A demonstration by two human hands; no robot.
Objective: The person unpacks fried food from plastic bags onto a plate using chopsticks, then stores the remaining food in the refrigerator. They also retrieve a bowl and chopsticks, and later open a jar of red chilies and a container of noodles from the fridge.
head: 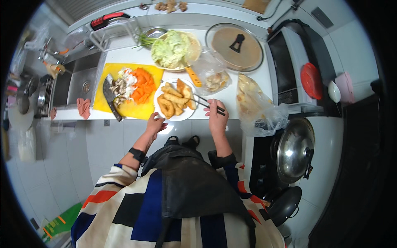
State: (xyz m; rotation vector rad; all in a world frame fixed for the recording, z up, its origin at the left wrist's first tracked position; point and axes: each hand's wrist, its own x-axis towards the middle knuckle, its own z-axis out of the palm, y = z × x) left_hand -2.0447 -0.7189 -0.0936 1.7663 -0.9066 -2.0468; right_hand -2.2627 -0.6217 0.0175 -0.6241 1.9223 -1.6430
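Note:
Black chopsticks are held in my right hand, their tips at the fried dough pieces on a white plate. My left hand is at the plate's near left rim with its fingers apart; whether it touches the rim I cannot tell. Left of the plate lies a yellow cutting board bearing sliced carrot, chopped mushrooms and white pieces. A kitchen cleaver rests along the board's left side, its handle at the counter's front edge.
Behind the plate are a bowl of cabbage leaves, a yellow handle and a bagged food. A plastic bag overhangs the counter's right front. A glass lid, sink, microwave and lidded wok surround the workspace.

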